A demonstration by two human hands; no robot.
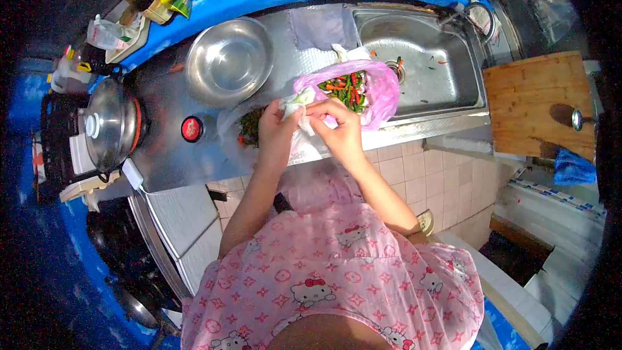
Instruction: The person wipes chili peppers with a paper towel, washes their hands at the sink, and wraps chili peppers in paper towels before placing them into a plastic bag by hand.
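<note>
Counter (175, 123): steel, before you
Pink bag (383, 87): open on the counter
Your hands: left hand (277, 126), right hand (338, 133) — fingers pinching the whitish wad (299, 98) between them
Chilies (351, 91): red, green — inside the bag

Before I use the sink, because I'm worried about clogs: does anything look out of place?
Yes: small red and green scraps lie loose in the sink, some near the drain. They look stray because similar-coloured chilies sit in the pink bag.
</note>
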